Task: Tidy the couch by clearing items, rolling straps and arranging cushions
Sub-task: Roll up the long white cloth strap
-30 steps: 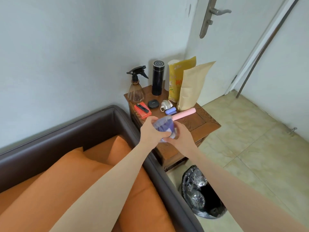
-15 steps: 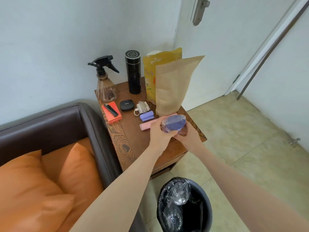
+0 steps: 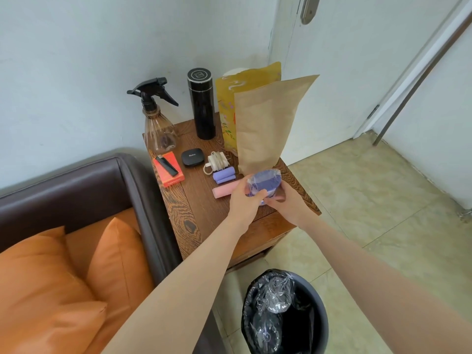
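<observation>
Progress is looking partial: I am seeing both hands holding a purple roll in clear wrap (image 3: pixel 264 183) at frame centre, above the wooden side table (image 3: pixel 184 215). The left hand (image 3: pixel 246 198) is curling round its near side, the right hand (image 3: pixel 286 203) cupping its far side. Orange cushions (image 3: pixel 51 277), lower left, are looking unarranged. Open tabletop is lying lower left of the roll; a brown pouch (image 3: pixel 265 129) is crowding it behind.

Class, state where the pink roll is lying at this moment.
In the head view, the pink roll lies on the wooden side table, just in front of the purple roll, its right end hidden behind the left hand.
</observation>
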